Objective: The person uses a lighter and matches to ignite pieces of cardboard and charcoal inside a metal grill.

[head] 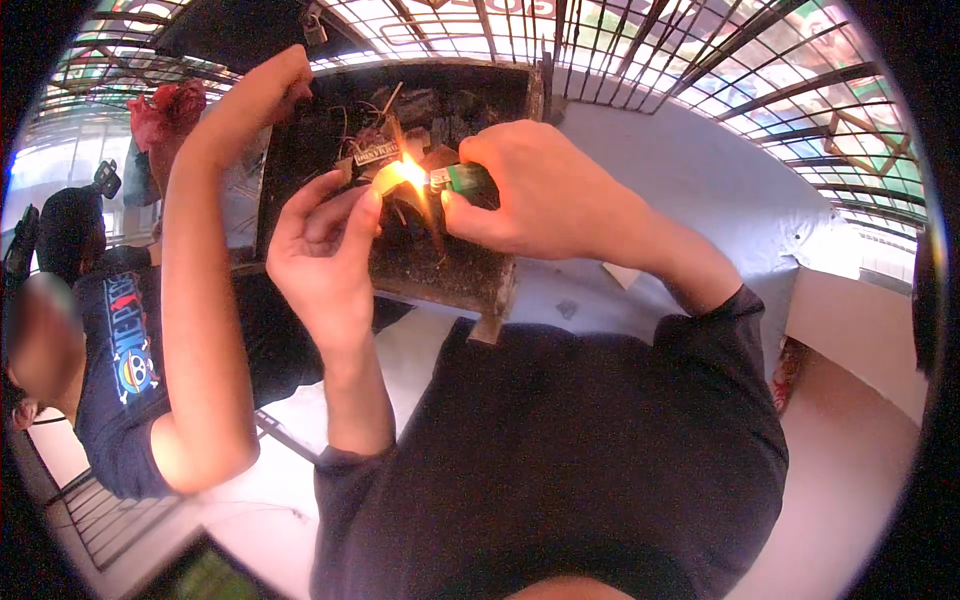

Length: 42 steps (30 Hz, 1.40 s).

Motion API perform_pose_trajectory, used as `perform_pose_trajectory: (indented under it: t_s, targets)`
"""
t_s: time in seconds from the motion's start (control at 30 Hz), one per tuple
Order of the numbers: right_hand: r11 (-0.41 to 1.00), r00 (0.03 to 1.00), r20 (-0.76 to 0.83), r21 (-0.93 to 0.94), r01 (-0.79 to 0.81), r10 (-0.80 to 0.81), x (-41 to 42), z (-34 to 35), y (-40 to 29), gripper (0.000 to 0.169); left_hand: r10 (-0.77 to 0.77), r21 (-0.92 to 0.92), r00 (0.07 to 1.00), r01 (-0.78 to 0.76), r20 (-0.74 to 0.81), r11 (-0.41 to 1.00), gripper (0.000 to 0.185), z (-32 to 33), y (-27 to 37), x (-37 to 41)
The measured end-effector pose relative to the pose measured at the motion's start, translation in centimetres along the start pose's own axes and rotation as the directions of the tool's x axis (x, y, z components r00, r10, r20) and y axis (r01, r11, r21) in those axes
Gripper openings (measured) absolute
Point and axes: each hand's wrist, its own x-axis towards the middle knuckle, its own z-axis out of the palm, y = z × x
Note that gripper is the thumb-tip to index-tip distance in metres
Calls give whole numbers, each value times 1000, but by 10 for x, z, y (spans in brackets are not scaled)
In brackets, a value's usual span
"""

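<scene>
My right hand (544, 191) grips a green lighter (471, 181), its metal top pointing left. A bright flame (411, 172) burns at the lighter's tip. Between thumb and forefinger, my left hand (322, 244) pinches a small thin strip (388, 180), which touches the flame; glare hides its material. Both hands are above a dark, shallow charcoal grill box (480, 251). Below the flame lies a loose heap of scraps and thin sticks (375, 139), one scrap bearing print. Dark lumps that look like charcoal (457, 101) lie towards the far side.
Another person's bare arm (214, 225) reaches over the box's left side, close to my left hand. Past them hangs a red plastic bag or cloth (169, 112). A metal grille (637, 52) with a padlock (313, 28) runs along the far side. A pale surface (637, 165) lies right of the box.
</scene>
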Motion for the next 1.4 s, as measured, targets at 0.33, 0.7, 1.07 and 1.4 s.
perform_pose_trajectory:
  t_s: [0.33,0.7,1.07,1.4]
  targets:
    - [999,999,-22,-23,28,-29,0,2,0,39,16,-36,1000,-16,-3,999,37,2,2,-1]
    - [998,997,-26,-10,-69,68,-4,-4,4,40,20,-19,1000,-20,-4,1000,37,5,-7,7]
    - [977,965,-156,75,-200,210,-19,-28,9,47,40,300,998,-23,-48,954,32,-2,-20,30]
    - [986,952,-261,77,-145,160,-38,-45,28,39,87,500,995,-55,-40,865,28,-4,-20,32]
